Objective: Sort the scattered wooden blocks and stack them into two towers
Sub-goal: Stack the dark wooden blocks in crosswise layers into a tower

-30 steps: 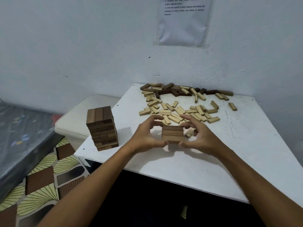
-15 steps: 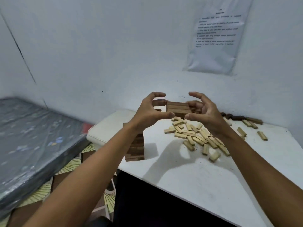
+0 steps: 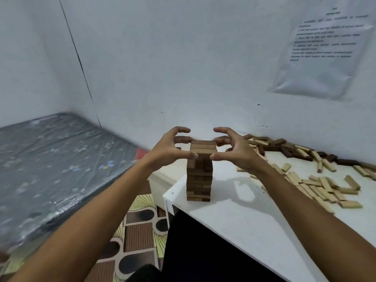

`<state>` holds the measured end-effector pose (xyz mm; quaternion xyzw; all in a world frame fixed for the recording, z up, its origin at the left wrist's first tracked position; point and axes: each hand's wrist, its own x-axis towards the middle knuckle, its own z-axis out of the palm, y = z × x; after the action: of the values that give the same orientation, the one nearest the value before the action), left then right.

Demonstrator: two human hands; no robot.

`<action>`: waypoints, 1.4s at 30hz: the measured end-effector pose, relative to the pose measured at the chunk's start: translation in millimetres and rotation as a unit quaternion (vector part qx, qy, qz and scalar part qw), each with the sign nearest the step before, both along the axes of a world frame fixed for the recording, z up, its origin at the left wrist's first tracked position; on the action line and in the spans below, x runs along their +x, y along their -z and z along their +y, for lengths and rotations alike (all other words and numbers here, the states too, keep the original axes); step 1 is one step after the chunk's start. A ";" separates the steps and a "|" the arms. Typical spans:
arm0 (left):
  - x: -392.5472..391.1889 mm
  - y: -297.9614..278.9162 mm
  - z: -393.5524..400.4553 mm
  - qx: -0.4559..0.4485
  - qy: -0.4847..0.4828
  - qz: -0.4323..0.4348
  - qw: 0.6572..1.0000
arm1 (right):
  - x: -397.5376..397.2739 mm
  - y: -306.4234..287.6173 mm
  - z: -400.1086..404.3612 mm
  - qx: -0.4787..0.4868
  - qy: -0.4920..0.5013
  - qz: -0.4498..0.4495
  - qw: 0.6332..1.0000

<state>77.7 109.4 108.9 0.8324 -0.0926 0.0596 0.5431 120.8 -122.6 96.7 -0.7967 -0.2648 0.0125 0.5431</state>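
Both forearms reach forward; left hand (image 3: 170,150) and right hand (image 3: 234,152) face each other, fingers curled in grip.

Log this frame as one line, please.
phase: placing | both hands, left hand and right hand, grip light block stack atop dark tower | loose blocks remain on table

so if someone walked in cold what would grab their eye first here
Both hands, left hand and right hand, pinch a small stack of blocks at the top of the dark wooden tower near the white table corner. To the right, loose blocks lie scattered across the table toward the wall. At left lies a plastic-wrapped mattress.
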 end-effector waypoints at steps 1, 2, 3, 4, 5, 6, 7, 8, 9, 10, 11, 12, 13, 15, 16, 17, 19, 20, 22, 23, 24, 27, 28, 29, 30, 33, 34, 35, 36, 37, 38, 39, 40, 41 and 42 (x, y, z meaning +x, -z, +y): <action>-0.6 3.5 2.7 0.002 -0.001 0.006 1.000 | 0.8 2.4 2.7 -0.006 -0.002 0.005 1.000; -1.0 6.9 4.7 0.003 -0.001 0.011 1.000 | 1.3 4.3 4.7 -0.010 -0.004 0.011 1.000; -1.3 9.8 6.2 0.003 0.000 0.016 1.000 | 1.3 6.0 6.3 -0.012 -0.005 0.016 1.000; -1.5 11.9 7.0 0.003 0.000 0.020 1.000 | 2.0 8.1 7.4 -0.014 -0.006 0.020 1.000; -1.3 13.6 7.1 0.003 0.001 0.024 1.000 | 2.5 10.0 7.9 -0.015 -0.007 0.022 1.000; -0.9 15.2 7.2 0.003 0.002 0.026 1.000 | 2.6 11.2 8.1 -0.016 -0.007 0.025 1.000; -1.0 16.4 7.0 0.004 0.004 0.028 1.000 | 2.8 12.1 8.0 -0.018 -0.007 0.027 0.999; -0.9 17.8 6.8 0.003 0.005 0.029 1.000 | 2.9 13.1 7.7 -0.020 -0.007 0.029 0.999; -0.8 19.1 6.7 0.002 0.007 0.030 1.000 | 3.0 13.9 7.2 -0.021 -0.007 0.030 0.999; -0.3 20.5 6.6 0.001 0.008 0.031 0.999 | 3.2 14.8 6.5 -0.023 -0.006 0.031 0.999; -0.1 21.8 6.3 0.001 0.010 0.030 0.999 | 3.1 15.7 6.2 -0.023 -0.006 0.030 0.999; 0.3 22.9 6.2 0.003 0.010 0.029 1.000 | 2.8 16.3 6.1 -0.024 -0.005 0.029 0.999; 0.8 24.1 6.1 0.004 0.009 0.028 1.000 | 2.3 16.8 6.1 -0.024 -0.006 0.028 0.999; 1.6 26.0 6.3 0.003 0.006 0.027 1.000 | 1.3 17.5 6.5 -0.022 -0.007 0.027 0.999; 1.6 26.7 6.7 0.001 0.005 0.025 1.000 | 0.9 17.7 6.7 -0.021 -0.008 0.026 0.999; 1.5 27.1 7.0 0.000 0.004 0.023 1.000 | 0.5 17.8 6.9 -0.020 -0.009 0.025 0.999; 0.9 27.7 7.6 0.001 0.004 0.017 1.000 | -0.2 17.8 7.1 -0.019 -0.010 0.023 0.999; 0.4 27.8 7.9 0.000 0.005 0.015 1.000 | -0.6 17.6 7.3 -0.019 -0.011 0.022 1.000; -0.4 28.1 8.5 -0.004 0.006 0.011 1.000 | -1.5 17.2 8.2 -0.020 -0.012 0.020 1.000; -0.9 28.6 8.6 -0.005 0.007 0.010 1.000 | -2.1 17.3 8.6 -0.021 -0.012 0.018 1.000; -1.2 29.0 8.5 -0.005 0.009 0.008 1.000 | -2.6 17.5 8.9 -0.022 -0.012 0.017 1.000; -1.4 30.7 7.3 0.000 0.010 0.006 1.000 | -3.2 19.2 9.0 -0.026 -0.010 0.018 0.999; -1.3 31.1 7.2 0.000 0.009 0.005 1.000 | -3.1 19.5 9.0 -0.026 -0.010 0.019 0.999; -1.2 31.6 7.2 -0.001 0.008 0.005 1.000 | -2.9 19.8 8.9 -0.026 -0.011 0.020 0.999; -1.0 32.1 7.2 -0.001 0.009 0.005 1.000 | -2.9 19.8 8.9 -0.026 -0.011 0.021 0.999; -0.9 33.0 7.4 -0.004 0.014 0.004 1.000 | -3.7 19.4 8.9 -0.026 -0.014 0.022 0.999; -0.8 33.4 7.4 -0.005 0.016 0.003 1.000 | -3.6 19.7 8.5 -0.026 -0.015 0.023 0.999; -0.9 33.8 7.3 -0.007 0.017 0.003 1.000 | -3.7 19.8 8.5 -0.025 -0.017 0.024 0.999; -0.8 34.4 7.2 -0.008 0.018 0.002 1.000 | -4.1 19.9 8.2 -0.025 -0.018 0.025 0.999; -0.7 34.8 7.3 -0.010 0.019 0.001 1.000 | -4.0 19.9 8.0 -0.023 -0.019 0.026 0.999; -0.2 35.8 7.3 -0.011 0.019 0.000 1.000 | -4.1 19.7 7.8 -0.022 -0.020 0.028 0.999; 0.1 36.7 7.4 -0.012 0.019 -0.001 1.000 | -4.1 19.9 7.9 -0.022 -0.021 0.029 0.999; 0.0 37.8 7.7 -0.012 0.020 -0.002 1.000 | -4.2 20.2 8.0 -0.023 -0.022 0.031 0.999; 0.3 39.0 8.2 -0.013 0.020 -0.003 1.000 | -4.2 20.7 7.9 -0.024 -0.024 0.031 0.999; 0.0 39.8 8.2 -0.014 0.021 -0.004 1.000 | -4.0 21.6 7.9 -0.026 -0.023 0.030 0.999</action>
<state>77.7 117.6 69.1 0.8221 -0.1116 0.0532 0.5557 116.7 -114.7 75.1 -0.8033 -0.2669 0.0556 0.5295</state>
